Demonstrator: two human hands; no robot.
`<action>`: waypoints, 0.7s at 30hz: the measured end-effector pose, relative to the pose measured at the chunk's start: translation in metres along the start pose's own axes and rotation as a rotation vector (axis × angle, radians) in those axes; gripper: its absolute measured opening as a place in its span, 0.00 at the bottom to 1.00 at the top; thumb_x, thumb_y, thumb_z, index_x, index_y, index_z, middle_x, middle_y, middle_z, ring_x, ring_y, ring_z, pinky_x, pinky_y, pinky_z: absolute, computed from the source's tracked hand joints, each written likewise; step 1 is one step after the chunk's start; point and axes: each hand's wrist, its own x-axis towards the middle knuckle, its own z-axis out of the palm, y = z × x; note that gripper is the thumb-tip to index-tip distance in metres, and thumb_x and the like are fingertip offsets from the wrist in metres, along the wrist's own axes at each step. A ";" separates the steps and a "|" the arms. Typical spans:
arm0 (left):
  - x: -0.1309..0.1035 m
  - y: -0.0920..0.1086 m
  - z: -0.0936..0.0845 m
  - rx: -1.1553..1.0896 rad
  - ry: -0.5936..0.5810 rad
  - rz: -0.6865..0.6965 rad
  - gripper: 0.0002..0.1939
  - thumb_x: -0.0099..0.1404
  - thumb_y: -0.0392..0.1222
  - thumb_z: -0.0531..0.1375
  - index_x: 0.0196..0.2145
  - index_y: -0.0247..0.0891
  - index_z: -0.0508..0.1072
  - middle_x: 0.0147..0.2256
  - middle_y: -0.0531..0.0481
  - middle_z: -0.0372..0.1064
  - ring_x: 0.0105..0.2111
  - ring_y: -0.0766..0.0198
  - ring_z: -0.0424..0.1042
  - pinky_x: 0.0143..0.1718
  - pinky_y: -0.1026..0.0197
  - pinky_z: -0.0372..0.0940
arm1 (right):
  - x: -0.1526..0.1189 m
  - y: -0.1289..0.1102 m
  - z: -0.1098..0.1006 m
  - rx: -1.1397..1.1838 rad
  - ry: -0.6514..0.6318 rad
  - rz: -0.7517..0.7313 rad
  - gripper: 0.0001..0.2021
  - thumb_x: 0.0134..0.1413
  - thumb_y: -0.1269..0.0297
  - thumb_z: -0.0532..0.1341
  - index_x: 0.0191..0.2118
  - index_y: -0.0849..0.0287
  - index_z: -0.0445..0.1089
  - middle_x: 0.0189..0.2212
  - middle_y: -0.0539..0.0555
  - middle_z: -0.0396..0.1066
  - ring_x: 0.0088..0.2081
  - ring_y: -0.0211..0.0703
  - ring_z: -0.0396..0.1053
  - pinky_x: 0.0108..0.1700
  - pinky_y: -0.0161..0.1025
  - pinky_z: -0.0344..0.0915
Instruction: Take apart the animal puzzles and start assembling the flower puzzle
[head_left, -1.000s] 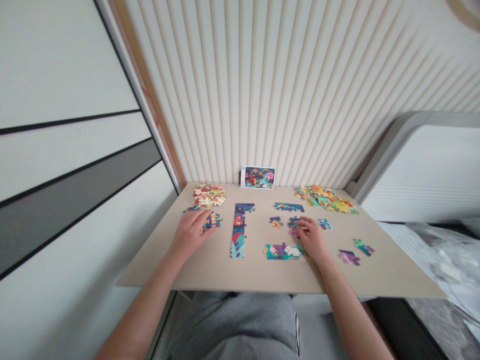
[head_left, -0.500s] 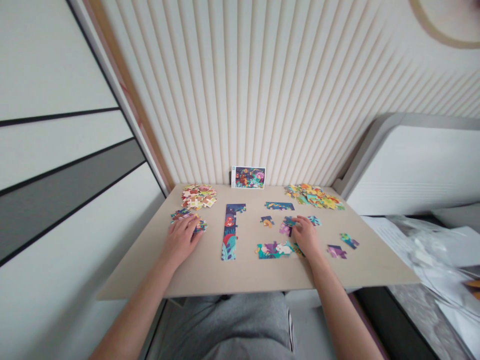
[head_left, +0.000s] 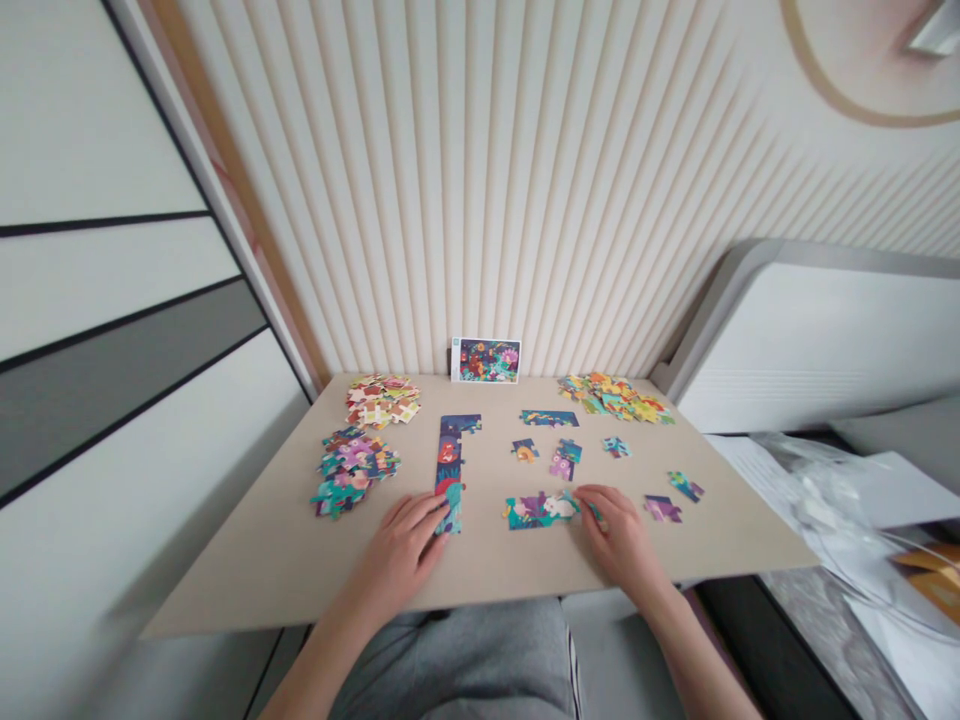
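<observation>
My left hand (head_left: 409, 538) lies with its fingers stretched out, the tips touching the lower end of a joined puzzle strip (head_left: 450, 450) shaped like an upside-down L. My right hand (head_left: 616, 528) has its fingers closed on the right end of a lower puzzle strip (head_left: 536, 510) with a white rabbit on it; the fingers partly cover that end. Above this strip are a joined purple-and-blue pair (head_left: 565, 459), a single piece with an orange shape (head_left: 525, 450) and a dark blue strip (head_left: 550, 418). A blue leaf-patterned piece (head_left: 617, 447) lies further right.
Loose pieces form a multicoloured pile (head_left: 352, 468), a red-and-cream pile (head_left: 382, 400) and a yellow-orange pile (head_left: 615, 396). A picture card (head_left: 487, 361) stands against the ribbed wall. Two pieces, one purple (head_left: 663, 508) and one green-blue (head_left: 685, 486), lie at the table's right.
My left hand has left the multicoloured pile and moved right and nearer to the strip's lower end. My right hand has come down from the purple-and-blue pieces to the rabbit strip.
</observation>
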 end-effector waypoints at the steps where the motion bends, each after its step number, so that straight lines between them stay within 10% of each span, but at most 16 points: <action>1: -0.001 -0.001 0.001 -0.009 0.001 -0.006 0.19 0.71 0.43 0.55 0.58 0.45 0.70 0.57 0.47 0.68 0.58 0.52 0.66 0.63 0.44 0.61 | -0.011 -0.004 -0.001 -0.018 -0.029 -0.030 0.13 0.65 0.64 0.55 0.49 0.50 0.74 0.48 0.57 0.75 0.51 0.54 0.71 0.53 0.53 0.68; 21: -0.003 -0.011 0.008 -0.024 0.016 0.009 0.18 0.70 0.45 0.57 0.56 0.44 0.72 0.56 0.46 0.70 0.57 0.52 0.68 0.59 0.46 0.65 | -0.035 -0.027 0.003 -0.172 0.012 -0.063 0.13 0.65 0.68 0.55 0.50 0.53 0.74 0.52 0.56 0.74 0.53 0.49 0.71 0.56 0.49 0.68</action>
